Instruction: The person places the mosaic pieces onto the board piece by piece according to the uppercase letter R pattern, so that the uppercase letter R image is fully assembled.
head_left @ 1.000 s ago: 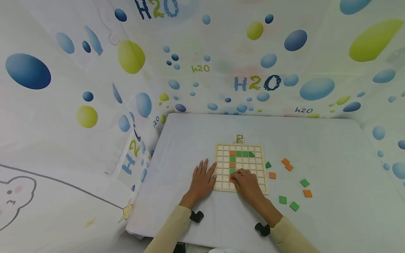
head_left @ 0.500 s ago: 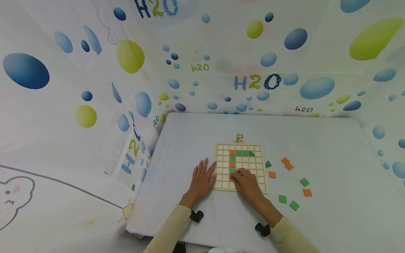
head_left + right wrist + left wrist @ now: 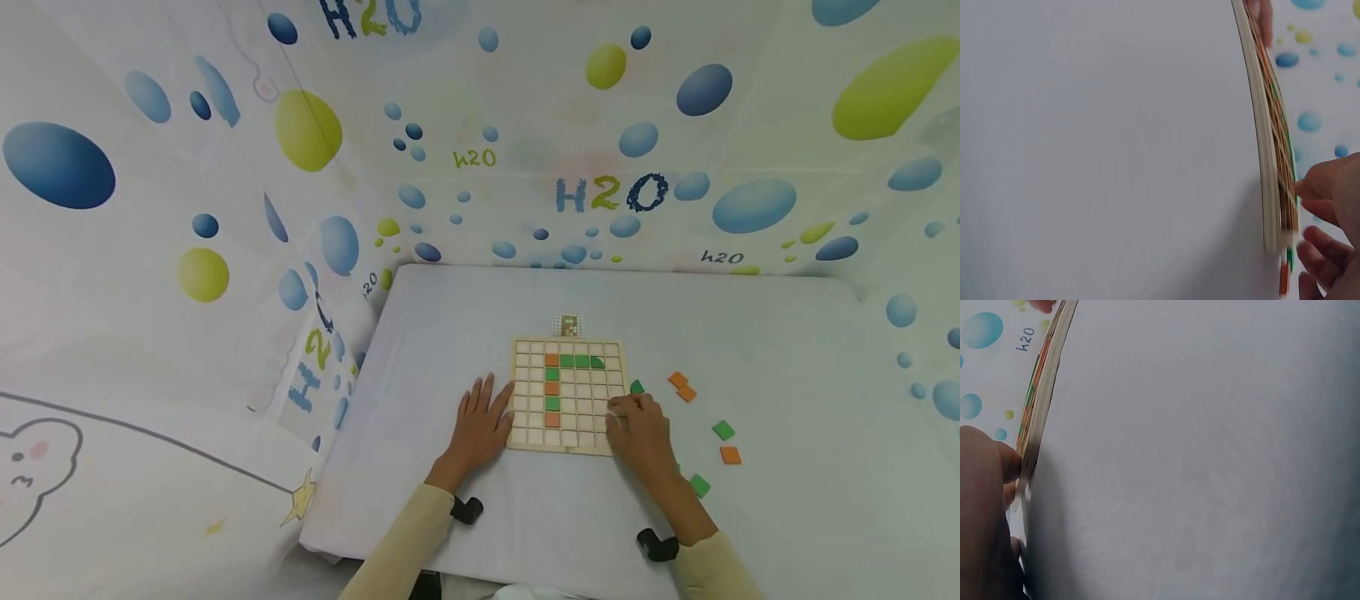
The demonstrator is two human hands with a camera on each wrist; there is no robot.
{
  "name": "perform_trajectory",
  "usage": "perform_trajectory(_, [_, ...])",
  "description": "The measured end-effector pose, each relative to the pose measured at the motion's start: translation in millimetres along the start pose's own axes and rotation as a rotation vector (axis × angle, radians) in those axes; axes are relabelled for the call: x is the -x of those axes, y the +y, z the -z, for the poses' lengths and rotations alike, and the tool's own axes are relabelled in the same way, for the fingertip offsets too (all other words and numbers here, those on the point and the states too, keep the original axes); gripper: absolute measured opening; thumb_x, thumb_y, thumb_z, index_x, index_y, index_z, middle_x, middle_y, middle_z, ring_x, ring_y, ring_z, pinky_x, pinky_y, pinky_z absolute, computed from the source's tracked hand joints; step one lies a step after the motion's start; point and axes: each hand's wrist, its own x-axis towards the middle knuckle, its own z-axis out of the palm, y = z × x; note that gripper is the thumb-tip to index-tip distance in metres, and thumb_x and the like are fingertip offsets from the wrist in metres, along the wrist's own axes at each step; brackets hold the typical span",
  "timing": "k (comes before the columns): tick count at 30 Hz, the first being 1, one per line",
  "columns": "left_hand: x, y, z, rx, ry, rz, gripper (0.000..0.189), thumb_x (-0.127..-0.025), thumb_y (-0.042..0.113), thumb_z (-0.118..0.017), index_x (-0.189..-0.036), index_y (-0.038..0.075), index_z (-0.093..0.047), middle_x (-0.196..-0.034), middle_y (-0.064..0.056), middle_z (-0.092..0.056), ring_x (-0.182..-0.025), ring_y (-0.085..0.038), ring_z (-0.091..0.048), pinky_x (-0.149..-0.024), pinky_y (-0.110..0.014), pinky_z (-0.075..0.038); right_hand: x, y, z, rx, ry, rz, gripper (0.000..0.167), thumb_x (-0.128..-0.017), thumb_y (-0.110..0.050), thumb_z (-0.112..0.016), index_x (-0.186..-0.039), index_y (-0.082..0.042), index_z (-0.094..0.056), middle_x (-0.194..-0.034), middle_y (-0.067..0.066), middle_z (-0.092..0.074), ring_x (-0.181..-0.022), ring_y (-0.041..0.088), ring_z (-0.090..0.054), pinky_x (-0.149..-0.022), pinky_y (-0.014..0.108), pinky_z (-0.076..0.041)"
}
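Note:
A square wooden grid board (image 3: 583, 407) lies on the white-covered table. Orange and green tiles alternate down one column, the lowest an orange tile (image 3: 552, 420); green tiles (image 3: 574, 361) run along an upper row, the last with a curved corner. My left hand (image 3: 478, 427) lies with spread, straight fingers at the board's left edge, its fingertips touching the rim. Over the right edge hovers my right hand (image 3: 641, 435), fingers loosely bent and apart, nothing visible between them in the right wrist view. It partly covers a green piece (image 3: 637, 387).
Loose orange tiles (image 3: 682, 385) lie right of the board, with a green tile (image 3: 723, 430) and another orange tile (image 3: 731, 456) farther right. Nearer me is a green tile (image 3: 699, 486) beside my right forearm. A small pattern card (image 3: 569, 325) sits behind the board.
My right hand has left the lowest orange tile in the column and moved right to the board's right edge, now hiding a loose orange tile there. My left hand stays in place.

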Motion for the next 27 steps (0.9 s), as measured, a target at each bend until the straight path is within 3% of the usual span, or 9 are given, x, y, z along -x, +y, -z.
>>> perform_trajectory(6, [-1.4, -0.5, -0.4, 0.0, -0.007, 0.0, 0.057, -0.113, 0.037, -0.037, -0.168, 0.021, -0.031, -0.176, -0.017, -0.016, -0.163, -0.04, -0.01, -0.128, -0.062, -0.014, 1.4, 26.9, 18.0, 0.021, 0.033, -0.167, 0.037, -0.097, -0.017, -0.076, -0.128, 0.002, -0.067, -0.131, 0.028, -0.055, -0.122, 0.05, -0.052, -0.096, 0.066, -0.043])
perform_trajectory(17, [-2.8, -2.4, -4.1, -0.007, -0.006, 0.007, 0.058, -0.113, 0.038, -0.037, -0.168, 0.022, -0.031, -0.177, -0.016, -0.015, -0.164, -0.039, -0.009, -0.127, -0.062, -0.013, 0.8, 42.5, 30.4, -0.024, -0.063, -0.196, 0.029, -0.104, -0.01, -0.065, -0.13, 0.002, -0.066, -0.125, 0.025, -0.055, -0.115, 0.041, -0.054, -0.091, 0.053, -0.05])
perform_trajectory(27, [-3.4, -2.0, -3.9, 0.005, 0.009, 0.003, 0.057, -0.113, 0.036, -0.038, -0.168, 0.021, -0.033, -0.176, -0.018, -0.016, -0.163, -0.041, -0.011, -0.127, -0.064, -0.014, -1.3, 42.4, 32.7, -0.01, -0.009, -0.238, 0.042, -0.095, -0.005, -0.063, -0.135, 0.006, -0.062, -0.131, 0.03, -0.053, -0.119, 0.047, -0.051, -0.094, 0.06, -0.047])
